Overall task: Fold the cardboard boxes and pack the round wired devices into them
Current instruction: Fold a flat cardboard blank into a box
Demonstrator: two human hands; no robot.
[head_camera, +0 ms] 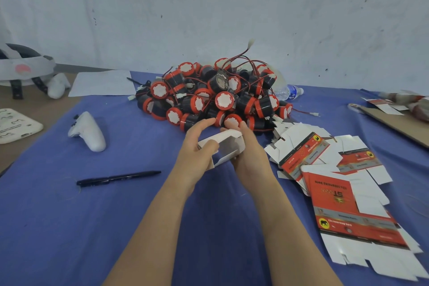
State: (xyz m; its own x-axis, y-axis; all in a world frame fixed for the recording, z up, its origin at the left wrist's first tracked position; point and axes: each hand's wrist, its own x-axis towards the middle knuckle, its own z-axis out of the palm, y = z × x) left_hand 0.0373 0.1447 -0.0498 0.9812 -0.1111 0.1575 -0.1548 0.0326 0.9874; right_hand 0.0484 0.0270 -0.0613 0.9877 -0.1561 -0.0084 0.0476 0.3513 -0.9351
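Closest in, on the blue-covered table (69, 227) to the near right of the half-folded box (232, 137), there's a messy spread of flat boxes (336, 193). They're red printed panels with white flaps, overlapping each other, not folded at all. To the near left of the box a black pen (118, 178) lies on the cloth, well apart from it.

The box itself is up off the table in both hands. It's white side out, with one end open toward the camera. The left hand (197, 144) grips its left side with the thumb pressed on a flap, and the right hand (250, 153) wraps round the right side, fingers curled over the far edge.

Left of the box sits a white controller (87, 131), on its own. Just beyond the box is the pile of round wired devices (213, 97) – black bodies, red rims, white caps, red wires tangled everywhere. The fingertips nearly reach the nearest ones.

Past the pile, far right of the box, a clear water bottle (287, 91) lies on its side. Far left of the box there's a sheet of paper (102, 82) and, further out, a white headset (21, 67) – both near the wall.
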